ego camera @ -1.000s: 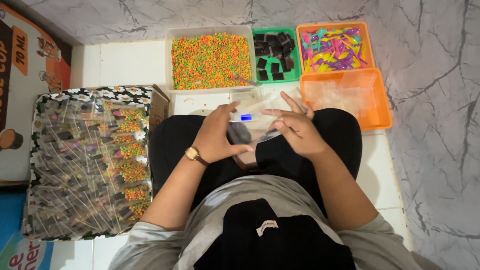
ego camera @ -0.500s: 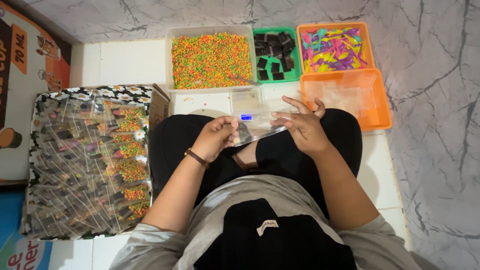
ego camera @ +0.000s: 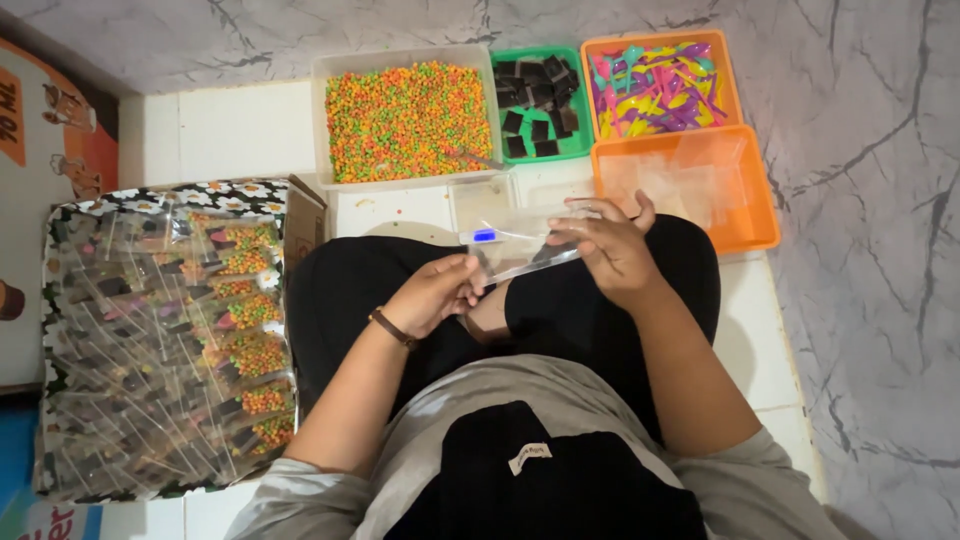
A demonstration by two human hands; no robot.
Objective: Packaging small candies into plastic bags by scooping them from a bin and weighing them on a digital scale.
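Note:
I sit on the floor with my knees up. My right hand (ego camera: 607, 248) holds a small clear plastic bag (ego camera: 520, 245) above my lap, fingers curled over its right end. My left hand (ego camera: 435, 292), with a bracelet at the wrist, pinches the bag's lower left edge. A small dark piece seems to lie inside the bag near my right fingers. Just beyond the bag sits a small white scale (ego camera: 478, 205) with a blue lit display.
A clear tub of orange, green and yellow pellets (ego camera: 408, 120) stands ahead. Beside it are a green tray of dark squares (ego camera: 538, 100), an orange tray of coloured plastic spoons (ego camera: 660, 85) and an orange tray of clear bags (ego camera: 690, 185). A patterned box of filled packets (ego camera: 165, 335) lies left.
Both hands have drawn apart and lifted the clear bag, stretching it between them. My left hand slid down and left. The scale, covered a second ago, shows again.

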